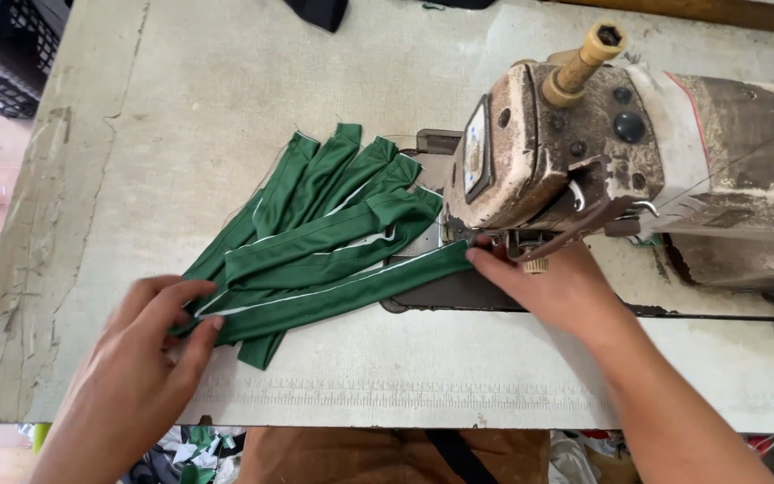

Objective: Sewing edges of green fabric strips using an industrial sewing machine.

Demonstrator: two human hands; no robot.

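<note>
- Worn and cracked, the pale table (136,116) fills most of the view, with scraps of cloth on the floor below its near edge and a dark crate at the far left corner.
- On the right side of the table sits an old, chipped sewing machine (584,152), its head above the needle area and a tan spool pin sticking up on top.
- Green strips (315,215), each with a thin white edge, lie fanned out on the table left of the machine, overlapping one another; their far ends spread apart and their near ends bunch together.
- One strip (342,291) lies on top of the others and runs from the left hand across to the foot of the machine.
- At the near end of that strip, the left hand (141,358) rests flat, fingers spread and pressing the cloth to the table rather than pinching it.
- At the other end, the right hand (553,287) has its fingertips drawn together on the strip just under the machine head; whether thumb and finger truly pinch the cloth I cannot tell, since the machine hides part of them.
- To do this well, I judge the strip should lie flat and lightly taut between the two hands, with its white edge in line with the foot.
- Fingertips of the right hand are very near the needle area, so they are best kept to the side of it.
- Loose strips beneath could drag along, so the left hand should hold down only the top one.
</note>
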